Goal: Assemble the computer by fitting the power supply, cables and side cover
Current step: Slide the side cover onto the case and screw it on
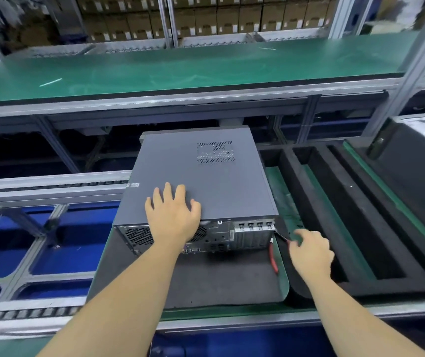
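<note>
A dark grey computer case (206, 176) lies on its side on a black foam pad (206, 279), rear panel facing me, with the side cover (170, 166) on top. My left hand (172, 215) presses flat on the cover near its rear edge, fingers spread. My right hand (309, 251) pinches a thin black cable (282, 237) that runs to the case's lower right rear corner. A red cable (273, 258) hangs from the same corner onto the pad.
Black foam trays (347, 215) with long slots stand to the right of the case. A green conveyor bench (180, 68) runs across behind, with shelves of cardboard boxes (206, 19) beyond it. Roller rails (38, 186) and blue bins lie to the left.
</note>
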Available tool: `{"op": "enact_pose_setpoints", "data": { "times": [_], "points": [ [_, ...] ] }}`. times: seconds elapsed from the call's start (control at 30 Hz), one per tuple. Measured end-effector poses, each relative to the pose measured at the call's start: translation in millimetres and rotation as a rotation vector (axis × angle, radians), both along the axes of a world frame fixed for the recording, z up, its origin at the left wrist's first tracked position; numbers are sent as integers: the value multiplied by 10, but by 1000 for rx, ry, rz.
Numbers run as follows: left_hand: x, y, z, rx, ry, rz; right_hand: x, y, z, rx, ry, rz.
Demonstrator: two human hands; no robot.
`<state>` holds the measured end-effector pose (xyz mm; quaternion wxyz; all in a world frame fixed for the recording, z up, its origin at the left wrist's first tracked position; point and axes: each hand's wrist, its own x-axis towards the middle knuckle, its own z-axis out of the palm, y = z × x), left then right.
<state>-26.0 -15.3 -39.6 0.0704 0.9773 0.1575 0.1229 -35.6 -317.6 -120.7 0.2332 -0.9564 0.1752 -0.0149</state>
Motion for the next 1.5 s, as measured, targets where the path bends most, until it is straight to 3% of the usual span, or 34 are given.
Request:
{"op": "enact_pose_setpoints", "data": {
  "times": [0.1, 0.2, 0.3, 0.4, 0.5, 0.63, 0.73, 0.83, 0.97, 1.07, 1.27, 1.37, 1.5],
  "points": [
    [-21, -15, 14, 6, -15, 7, 46, -309, -29, 160, 37, -178],
    [-15, -29, 25, 3, -21, 17, 57, -513, -77, 218, 165, -139],
    [-11, -21, 19, 11, -31, 19, 62, -479, -111, 220, 144, -61],
    [-18, -20, 27, 19, -33, 20, 81, -243, -85, 77, 158, 124],
    [-34, -29, 50, 20, -22, 23, 68, 111, -82, -120, 325, 339],
    [-48, -41, 64, 8, -16, 24, 32, 394, -153, -218, 311, 340],
    [-47, -48, 59, 6, -25, 22, 74, 319, -97, -51, 300, 247],
    [-53, -48, 59, 7, -40, 22, 42, 234, 17, 284, 230, 21],
    [-81, -42, 46, 5, -55, 16, -120, 387, 392, 671, -286, -172],
    [-163, -96, -4, -22, -121, 34, -242, 761, 784, 704, -563, -5],
    [-950, 119, -328, -158, -261, 137, -789, 1787, 919, 600, -664, 574],
    [-1531, 510, -531, -158, -214, 264, -1155, 2347, 711, 570, -477, 867],
    [-2528, 954, -932, -165, -64, 446, -1730, 3069, 279, 545, -50, 1127]
  ]
}}
